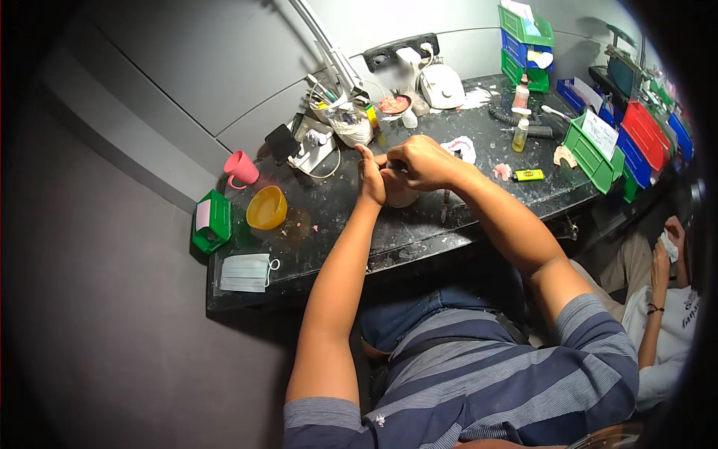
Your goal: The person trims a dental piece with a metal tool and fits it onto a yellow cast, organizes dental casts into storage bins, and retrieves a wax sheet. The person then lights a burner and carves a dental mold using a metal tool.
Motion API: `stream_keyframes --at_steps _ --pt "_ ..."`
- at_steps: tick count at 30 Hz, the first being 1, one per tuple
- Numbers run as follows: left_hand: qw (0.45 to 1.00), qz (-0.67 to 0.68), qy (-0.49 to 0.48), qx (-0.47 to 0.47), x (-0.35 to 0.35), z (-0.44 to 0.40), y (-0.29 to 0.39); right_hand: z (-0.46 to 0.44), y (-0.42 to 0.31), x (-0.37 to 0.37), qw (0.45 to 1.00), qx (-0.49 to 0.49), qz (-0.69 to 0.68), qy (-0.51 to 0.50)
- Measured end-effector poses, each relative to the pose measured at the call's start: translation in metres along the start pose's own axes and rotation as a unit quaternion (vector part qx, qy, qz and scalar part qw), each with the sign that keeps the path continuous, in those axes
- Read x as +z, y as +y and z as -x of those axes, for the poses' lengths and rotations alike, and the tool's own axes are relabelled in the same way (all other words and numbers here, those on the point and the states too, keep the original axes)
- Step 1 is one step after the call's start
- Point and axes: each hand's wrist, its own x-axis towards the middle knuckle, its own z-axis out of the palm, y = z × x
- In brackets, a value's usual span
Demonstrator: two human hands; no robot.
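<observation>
Over the black worktop (pixel 336 217), my left hand (pixel 372 176) is upright, its fingers curved against something near my right hand. My right hand (pixel 420 162) has its fingers closed and bent down close beside the left one. What the fingers hold between them is hidden. Just below my hands shows part of a pale pinkish round thing (pixel 401 196). A white horseshoe-shaped piece (pixel 461 149) lies behind my right wrist. To the right are a pink piece (pixel 502 172) and a yellow box (pixel 528 175).
At the left stand a yellow bowl (pixel 267 208), a pink mug (pixel 241 169), a green bin (pixel 212 221) and a face mask (pixel 245 273). Bottles (pixel 520 135) and stacked bins (pixel 592 153) stand right. Another person's hands (pixel 668 251) hold something white at far right.
</observation>
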Motion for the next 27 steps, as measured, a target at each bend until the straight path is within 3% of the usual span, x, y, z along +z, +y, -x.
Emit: stream_keyframes --at_steps 2,5,7,10,12,14,15,18,19,22,25,27 --pt "0.998 -0.01 -0.059 -0.007 0.0 0.007 0.012 -0.001 0.0 -0.003 1.0 -0.008 -0.011 -0.013" --pt "0.996 0.025 -0.076 -0.03 -0.007 0.001 0.0 -0.002 0.001 -0.009 0.998 -0.012 -0.055 -0.033" --pt "1.0 -0.003 -0.011 0.003 -0.003 0.001 -0.005 -0.004 -0.003 -0.012 0.995 -0.009 -0.091 -0.032" --pt "0.996 -0.027 -0.072 -0.034 -0.012 0.004 0.004 -0.003 -0.005 -0.015 0.995 0.003 -0.076 -0.067" --pt "0.996 -0.079 -0.028 0.002 -0.006 0.009 0.009 -0.004 0.001 -0.007 0.995 0.017 -0.089 -0.036" --pt "0.999 -0.037 0.039 -0.01 0.003 0.008 0.006 -0.003 -0.008 -0.013 0.995 0.047 -0.09 -0.011" --pt "0.998 -0.009 0.068 -0.017 0.01 0.011 0.011 -0.002 0.004 0.001 0.995 -0.002 -0.095 0.021" --pt "0.998 -0.045 -0.029 0.013 -0.021 -0.007 -0.017 0.005 -0.014 -0.014 0.999 0.025 -0.017 -0.025" --pt "0.999 -0.022 -0.043 -0.025 -0.016 -0.001 -0.007 0.008 -0.017 -0.018 0.999 0.022 -0.011 -0.034" --pt "0.997 -0.041 -0.065 -0.029 -0.038 -0.016 -0.023 0.009 -0.014 -0.013 0.997 0.047 -0.025 -0.063" --pt "0.997 -0.077 -0.007 -0.006 -0.024 -0.004 -0.013 0.008 -0.005 -0.008 0.998 0.028 -0.012 -0.059" --pt "0.998 -0.067 -0.019 -0.011 -0.017 -0.002 -0.009 0.008 0.002 -0.004 0.998 -0.004 -0.024 -0.053"
